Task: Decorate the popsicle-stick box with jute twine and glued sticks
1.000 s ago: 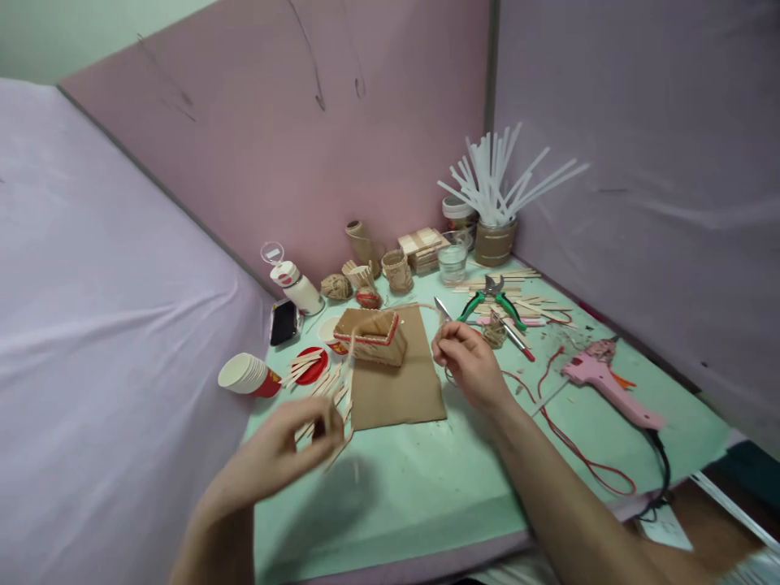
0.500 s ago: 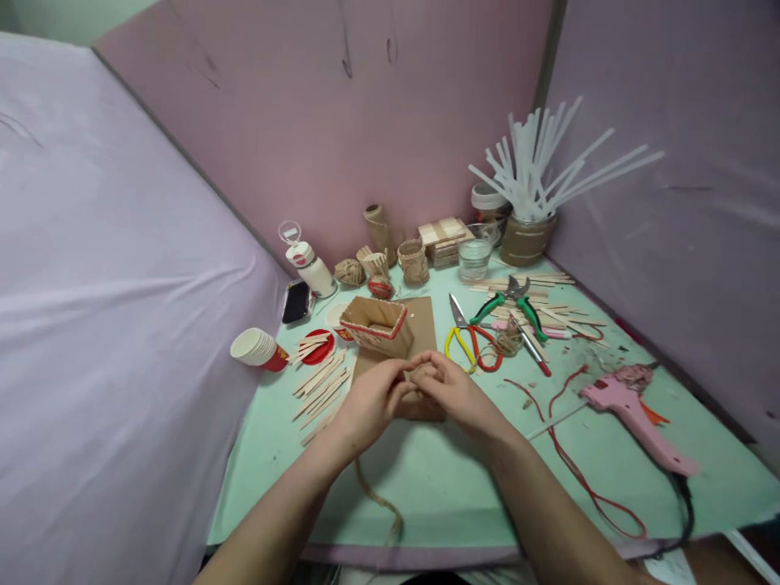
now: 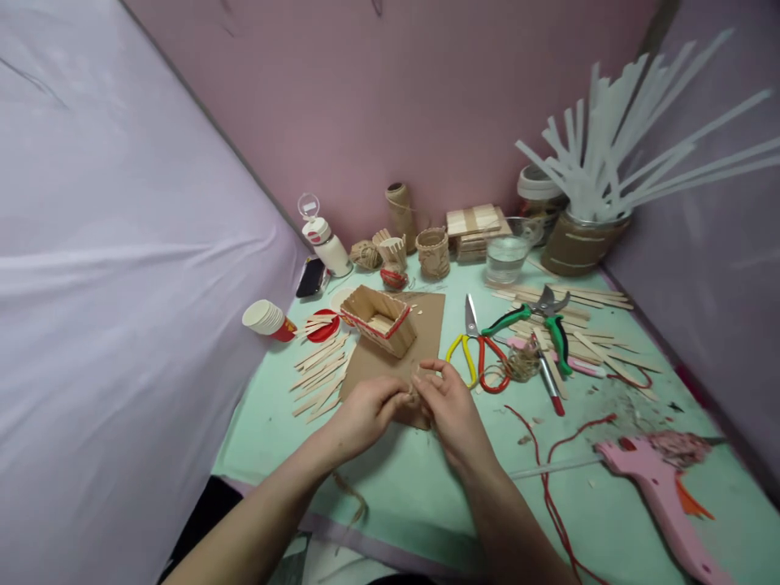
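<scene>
My left hand [image 3: 369, 413] and my right hand [image 3: 449, 410] meet over the near part of a cardboard sheet [image 3: 430, 321]. Both are closed, fingertips pinching a piece of tan twine [image 3: 352, 492] that is mostly hidden between them. Its loose tail shows beyond my left forearm, lying near the table's front edge. Just past my hands, a small rectangular box of wooden sticks [image 3: 399, 337] with a red cord rim stands on the cardboard. To the right lie scissors [image 3: 470, 325] with one yellow and one red handle.
Wooden sticks [image 3: 320, 378] and stacked paper cups [image 3: 268, 319] are on the left. On the right are green-handled pruners [image 3: 557, 341], red cord [image 3: 545, 479] and a pink glue gun [image 3: 661, 496]. Behind stand a glass of water [image 3: 505, 262] and a pot of white glue sticks [image 3: 585, 244].
My view has shifted, so the table's items appear displaced. My fingertips have drawn slightly apart, with the right hand turned more upright. The twine's tail shows less beside my left forearm.
</scene>
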Demonstrator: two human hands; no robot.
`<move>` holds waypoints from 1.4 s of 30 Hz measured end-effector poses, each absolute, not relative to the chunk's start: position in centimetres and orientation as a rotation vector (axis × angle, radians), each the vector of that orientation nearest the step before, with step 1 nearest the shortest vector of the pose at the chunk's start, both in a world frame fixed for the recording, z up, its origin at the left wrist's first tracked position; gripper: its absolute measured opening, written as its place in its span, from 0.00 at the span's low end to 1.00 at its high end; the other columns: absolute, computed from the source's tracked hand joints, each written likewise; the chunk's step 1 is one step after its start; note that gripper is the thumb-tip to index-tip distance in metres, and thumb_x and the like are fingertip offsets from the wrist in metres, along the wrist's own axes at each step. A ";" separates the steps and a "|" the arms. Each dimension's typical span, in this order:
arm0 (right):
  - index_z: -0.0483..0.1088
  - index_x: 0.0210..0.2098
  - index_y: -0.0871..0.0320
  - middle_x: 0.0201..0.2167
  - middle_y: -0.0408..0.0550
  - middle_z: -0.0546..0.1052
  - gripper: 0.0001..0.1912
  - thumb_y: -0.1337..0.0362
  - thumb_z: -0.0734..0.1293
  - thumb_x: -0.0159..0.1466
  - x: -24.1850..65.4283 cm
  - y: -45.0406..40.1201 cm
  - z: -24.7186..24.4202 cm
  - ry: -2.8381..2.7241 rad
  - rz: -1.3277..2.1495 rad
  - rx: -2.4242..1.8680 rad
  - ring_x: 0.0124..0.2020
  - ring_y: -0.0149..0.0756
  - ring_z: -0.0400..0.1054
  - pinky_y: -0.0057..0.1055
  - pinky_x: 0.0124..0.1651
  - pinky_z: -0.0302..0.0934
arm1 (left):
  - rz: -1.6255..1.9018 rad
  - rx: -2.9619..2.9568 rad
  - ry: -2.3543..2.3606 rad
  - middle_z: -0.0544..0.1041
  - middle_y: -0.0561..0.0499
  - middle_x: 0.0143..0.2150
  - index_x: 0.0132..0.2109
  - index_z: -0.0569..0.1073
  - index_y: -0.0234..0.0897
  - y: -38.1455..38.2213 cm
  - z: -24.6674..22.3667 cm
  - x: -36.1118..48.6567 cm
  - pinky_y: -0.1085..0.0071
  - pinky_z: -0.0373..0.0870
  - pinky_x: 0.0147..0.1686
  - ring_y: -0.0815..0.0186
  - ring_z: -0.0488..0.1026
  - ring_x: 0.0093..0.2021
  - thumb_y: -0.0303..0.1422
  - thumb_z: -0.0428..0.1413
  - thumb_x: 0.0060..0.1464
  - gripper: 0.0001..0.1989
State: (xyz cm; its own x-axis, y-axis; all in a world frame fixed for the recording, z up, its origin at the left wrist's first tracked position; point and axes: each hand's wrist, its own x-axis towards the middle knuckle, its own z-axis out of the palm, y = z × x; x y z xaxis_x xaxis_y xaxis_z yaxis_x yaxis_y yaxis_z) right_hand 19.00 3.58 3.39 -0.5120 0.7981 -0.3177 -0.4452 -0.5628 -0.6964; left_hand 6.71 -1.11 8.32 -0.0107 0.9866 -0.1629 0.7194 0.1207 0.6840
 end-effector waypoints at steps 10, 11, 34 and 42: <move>0.59 0.31 0.54 0.20 0.33 0.59 0.20 0.62 0.73 0.45 19.1 4.0 2.6 -0.439 1.936 -0.892 0.17 0.21 0.48 0.20 0.18 0.43 | 0.667 1.466 1.898 0.75 0.50 0.25 0.26 0.75 0.38 -3.7 5.6 -1.2 0.75 0.61 0.31 0.66 0.68 0.28 0.35 0.52 0.52 0.11; 0.59 0.31 0.54 0.20 0.33 0.59 0.20 0.61 0.73 0.46 18.8 3.8 2.6 -0.456 1.915 -0.902 0.17 0.21 0.48 0.20 0.18 0.43 | 0.674 1.461 1.888 0.74 0.50 0.25 0.26 0.75 0.38 -3.8 5.4 -1.6 0.75 0.61 0.31 0.66 0.68 0.28 0.36 0.52 0.52 0.11; 0.71 0.34 0.57 0.30 0.48 0.73 0.09 0.64 0.59 0.65 16.5 0.8 5.2 -2.261 0.714 -0.730 0.35 0.36 0.64 0.34 0.41 0.57 | 0.913 0.914 1.231 0.54 0.58 0.19 0.27 0.66 0.32 -5.1 6.3 2.0 0.74 0.44 0.21 0.75 0.49 0.20 0.49 0.49 0.53 0.22; 0.66 0.29 0.58 0.29 0.49 0.72 0.10 0.60 0.58 0.62 21.1 4.9 3.9 -1.785 0.596 -1.203 0.33 0.38 0.64 0.34 0.38 0.57 | 0.696 1.074 1.537 0.60 0.57 0.21 0.37 0.71 0.33 -7.8 7.2 -2.7 0.76 0.51 0.22 0.74 0.54 0.21 0.47 0.50 0.51 0.20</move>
State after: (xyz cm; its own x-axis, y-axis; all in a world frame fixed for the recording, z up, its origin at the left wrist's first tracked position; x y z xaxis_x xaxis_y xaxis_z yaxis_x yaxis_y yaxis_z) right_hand 21.13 4.90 3.94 -0.1467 0.9055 0.3981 0.4849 0.4166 -0.7690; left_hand -2.72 -7.80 7.25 -0.0081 0.9009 -0.4340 0.2677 0.4202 0.8671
